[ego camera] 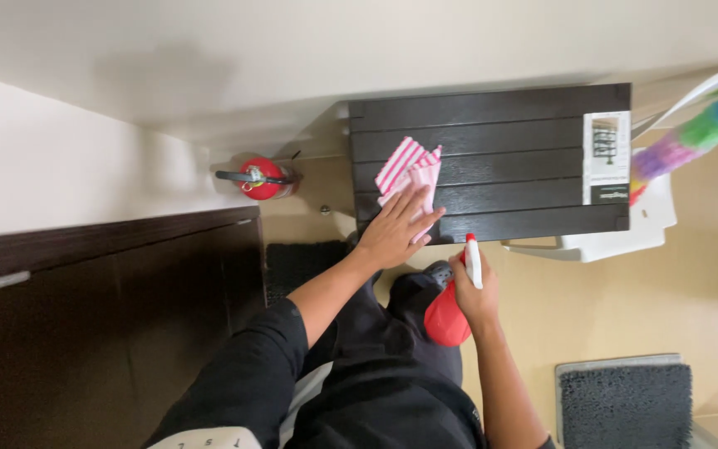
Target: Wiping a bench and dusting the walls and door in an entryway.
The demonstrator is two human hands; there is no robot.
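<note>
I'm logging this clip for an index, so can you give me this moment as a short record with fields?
left hand: left hand flat on a pink-and-white striped cloth
right hand: right hand gripping a red spray bottle with a white nozzle
surface: dark slatted tabletop with a white label
nearby: red fire extinguisher on the floor, multicoloured duster at right, dark floor mat, white plastic chair

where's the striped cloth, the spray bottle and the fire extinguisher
striped cloth (402, 162), head view, upper striped fold
spray bottle (445, 320), head view, red body
fire extinguisher (263, 179), head view, red top
</note>
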